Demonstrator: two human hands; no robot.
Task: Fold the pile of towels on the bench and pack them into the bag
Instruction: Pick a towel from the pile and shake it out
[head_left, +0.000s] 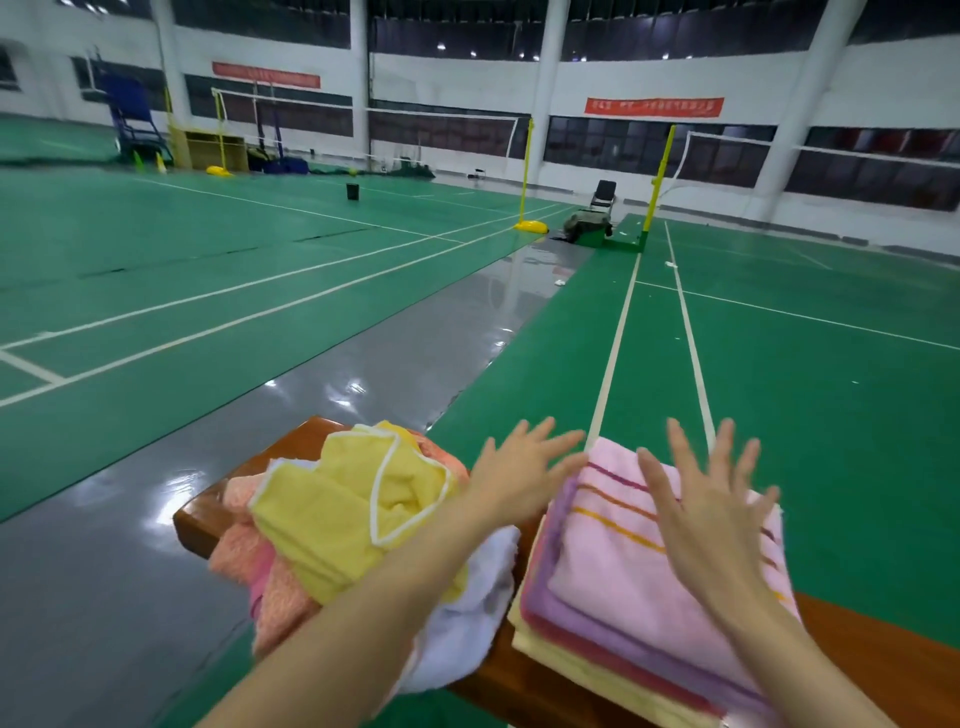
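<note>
A brown wooden bench (878, 675) runs across the bottom of the view. On its right half lies a neat stack of folded towels (613, 618), with a pink striped towel (613, 540) on top and purple, red and pale yellow ones below. To the left sits a loose pile of unfolded towels (291, 571), topped by a yellow towel with white trim (332, 514) over peach and white ones. My left hand (519, 478) hovers with fingers spread between pile and stack. My right hand (711, 509) is spread flat over the pink towel. No bag is in view.
Green badminton courts with white lines and a grey glossy strip (363, 384) stretch ahead. Yellow net posts (527, 176) and nets stand farther off, with a black chair (604, 195) and a dark heap beside it. A small black bin (352, 190) stands mid-court.
</note>
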